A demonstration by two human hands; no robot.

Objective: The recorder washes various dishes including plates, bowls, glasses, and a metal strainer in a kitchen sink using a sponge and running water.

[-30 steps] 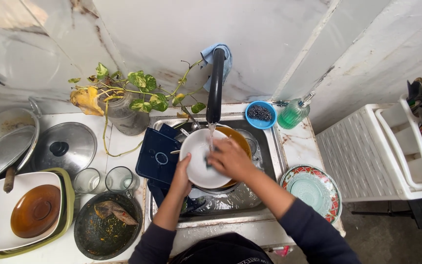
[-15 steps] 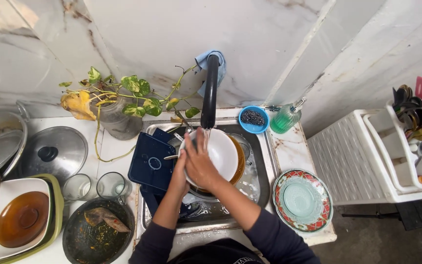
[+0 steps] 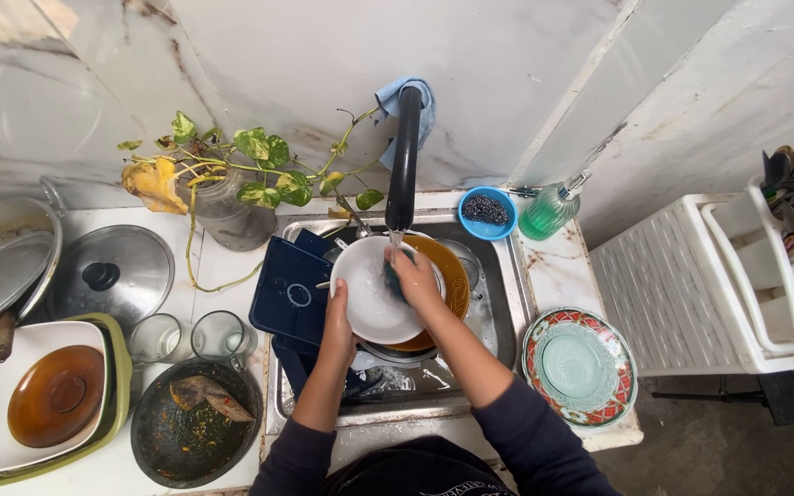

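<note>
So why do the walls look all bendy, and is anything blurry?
Head view: a wide lens bows the wall and the white rack outward at the edges; soft, even daylight, faint shadows; the hands, left and right, and the white plate look sharp.

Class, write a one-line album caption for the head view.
Left hand steadies a white plate while right hand scrubs it.

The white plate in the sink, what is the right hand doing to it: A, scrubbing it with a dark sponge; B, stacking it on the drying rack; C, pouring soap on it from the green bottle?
A: the right hand presses a dark sponge on the white plate, under the tap, while the left hand grips its rim.
</note>
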